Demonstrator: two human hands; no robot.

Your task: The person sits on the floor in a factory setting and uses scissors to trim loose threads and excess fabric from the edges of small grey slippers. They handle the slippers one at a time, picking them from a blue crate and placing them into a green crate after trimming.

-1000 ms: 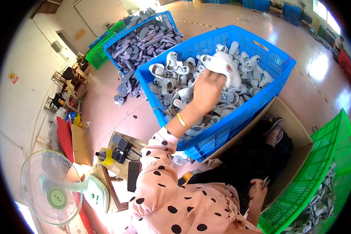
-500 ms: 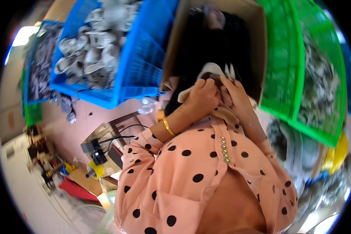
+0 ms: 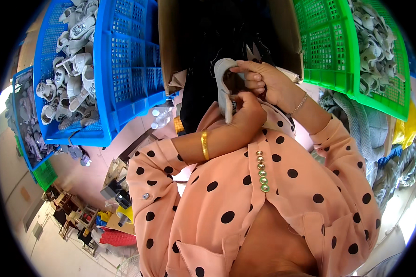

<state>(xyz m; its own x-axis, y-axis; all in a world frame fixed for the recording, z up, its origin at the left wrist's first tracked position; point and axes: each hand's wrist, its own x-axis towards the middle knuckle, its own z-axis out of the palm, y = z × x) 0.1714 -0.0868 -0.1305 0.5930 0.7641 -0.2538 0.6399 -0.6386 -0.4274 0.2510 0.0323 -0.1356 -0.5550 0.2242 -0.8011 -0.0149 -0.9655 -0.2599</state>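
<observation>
The pale slipper (image 3: 222,85) is before the chest, its edge pinched in the left hand (image 3: 247,113); the right hand (image 3: 267,82) grips scissors (image 3: 255,54), fingertip at the opening. This looks like inspecting; trimming would call for turning the blades slipperward.

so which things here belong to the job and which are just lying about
Likely the job: pale shoe, held; scissors; blue crate of similar shoes; green crate.

Apparently just lying about: clear bottles; red material; yellow material.
</observation>
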